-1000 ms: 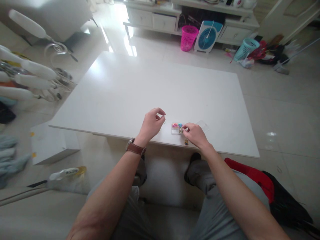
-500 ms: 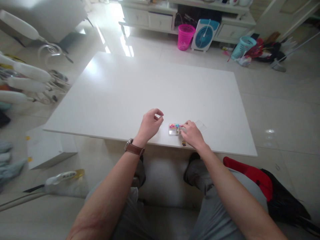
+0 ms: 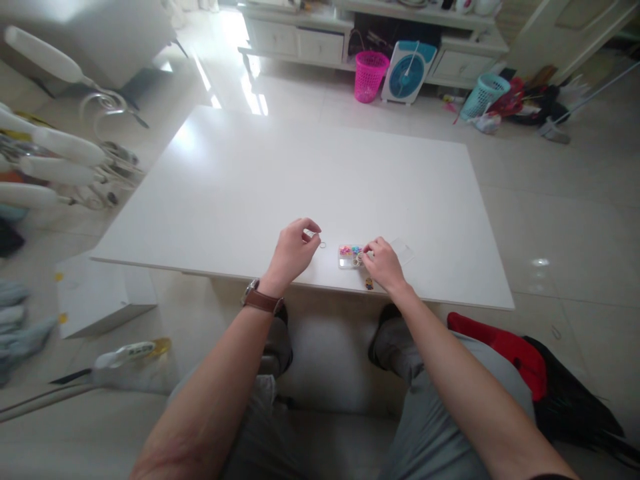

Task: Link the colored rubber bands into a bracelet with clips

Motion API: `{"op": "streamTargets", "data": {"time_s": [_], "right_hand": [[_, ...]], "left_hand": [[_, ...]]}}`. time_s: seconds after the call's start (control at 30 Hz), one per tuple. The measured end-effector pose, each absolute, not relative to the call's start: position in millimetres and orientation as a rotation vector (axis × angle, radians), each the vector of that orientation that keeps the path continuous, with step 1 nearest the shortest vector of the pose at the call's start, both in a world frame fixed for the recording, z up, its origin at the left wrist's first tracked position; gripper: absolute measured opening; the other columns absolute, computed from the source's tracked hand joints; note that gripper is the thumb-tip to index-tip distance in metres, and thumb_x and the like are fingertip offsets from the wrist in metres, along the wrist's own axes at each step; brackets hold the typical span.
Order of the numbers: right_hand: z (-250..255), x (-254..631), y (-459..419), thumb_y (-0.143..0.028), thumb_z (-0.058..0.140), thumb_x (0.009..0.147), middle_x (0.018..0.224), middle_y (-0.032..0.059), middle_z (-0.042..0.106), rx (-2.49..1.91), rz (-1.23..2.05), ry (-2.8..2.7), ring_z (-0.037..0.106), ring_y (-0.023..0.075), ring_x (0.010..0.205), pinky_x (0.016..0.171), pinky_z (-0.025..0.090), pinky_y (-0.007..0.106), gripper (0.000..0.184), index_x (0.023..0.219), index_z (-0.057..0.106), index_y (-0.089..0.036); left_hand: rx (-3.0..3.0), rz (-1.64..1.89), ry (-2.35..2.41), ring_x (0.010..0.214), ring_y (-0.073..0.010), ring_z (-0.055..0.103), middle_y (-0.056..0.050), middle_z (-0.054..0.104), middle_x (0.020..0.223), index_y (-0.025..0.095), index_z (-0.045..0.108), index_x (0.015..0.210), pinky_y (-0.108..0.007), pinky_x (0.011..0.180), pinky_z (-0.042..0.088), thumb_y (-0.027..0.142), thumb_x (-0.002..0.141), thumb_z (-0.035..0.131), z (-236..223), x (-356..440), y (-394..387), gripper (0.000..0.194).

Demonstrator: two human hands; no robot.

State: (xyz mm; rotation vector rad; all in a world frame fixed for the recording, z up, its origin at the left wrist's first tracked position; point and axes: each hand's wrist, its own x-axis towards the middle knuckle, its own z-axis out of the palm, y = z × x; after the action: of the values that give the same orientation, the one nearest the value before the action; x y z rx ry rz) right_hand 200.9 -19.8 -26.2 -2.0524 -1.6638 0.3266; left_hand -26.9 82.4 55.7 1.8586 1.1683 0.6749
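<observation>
A small clear box of coloured beads (image 3: 349, 255) lies near the front edge of the white table (image 3: 320, 180). My right hand (image 3: 384, 264) rests at the box's right side, its fingers pinched together at the beads; what they grip is too small to make out. My left hand (image 3: 291, 251), with a brown watch strap on the wrist, hovers left of the box with thumb and fingers pinched. A small metal ring (image 3: 323, 245) shows just off its fingertips. A clear lid (image 3: 403, 251) lies right of the box. A tiny yellow figure (image 3: 369, 285) sits at the table edge.
A pink basket (image 3: 371, 75), a blue fan (image 3: 409, 64) and a teal basket (image 3: 483, 95) stand on the floor beyond the table. White chair legs and clutter (image 3: 60, 160) lie at the left. A red and black bag (image 3: 525, 360) sits by my right knee.
My left hand has lowered slightly and the small ring now shows beside its fingertips. My right hand stays at the bead box. The camera has shifted a little.
</observation>
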Motion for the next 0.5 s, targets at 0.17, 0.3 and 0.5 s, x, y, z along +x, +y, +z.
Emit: {"op": "streamTargets", "data": {"time_s": [0.17,0.3,0.5], "right_hand": [[-20.5,202.5,-14.8,-0.016,0.059,0.087,0.085,0.0045,0.063,-2.053,0.359,-1.617,0.059,0.0214,0.082,0.08,0.046,0.034,0.009,0.08,0.062,-0.021],[-15.9,193.5,-15.0,-0.015,0.059,0.087,0.09,0.0057,0.064,-2.008,0.388,-1.732,0.06,0.0224,0.09,0.084,0.046,0.034,0.009,0.083,0.065,-0.021],[-21.5,178.8,-19.3,-0.016,0.06,0.09,0.097,0.0076,0.061,-2.005,0.376,-1.83,0.057,0.0239,0.098,0.088,0.048,0.035,0.013,0.084,0.07,-0.021]], "left_hand": [[1.852,0.683,1.169,0.074,-0.0148,0.066,-0.005,0.073,0.097,0.02,0.066,0.088,-0.029,0.072,0.051,0.015,0.083,0.056,57.9,-24.4,86.4,0.012],[1.845,0.695,1.19,0.074,-0.0156,0.066,-0.004,0.072,0.09,0.02,0.067,0.088,-0.03,0.072,0.052,0.015,0.082,0.057,59.6,-23.5,89.8,0.012],[1.807,0.715,1.307,0.069,-0.016,0.066,-0.003,0.072,0.082,0.019,0.068,0.084,-0.03,0.069,0.049,0.018,0.081,0.058,64.1,-33.4,93.8,0.01]]}}
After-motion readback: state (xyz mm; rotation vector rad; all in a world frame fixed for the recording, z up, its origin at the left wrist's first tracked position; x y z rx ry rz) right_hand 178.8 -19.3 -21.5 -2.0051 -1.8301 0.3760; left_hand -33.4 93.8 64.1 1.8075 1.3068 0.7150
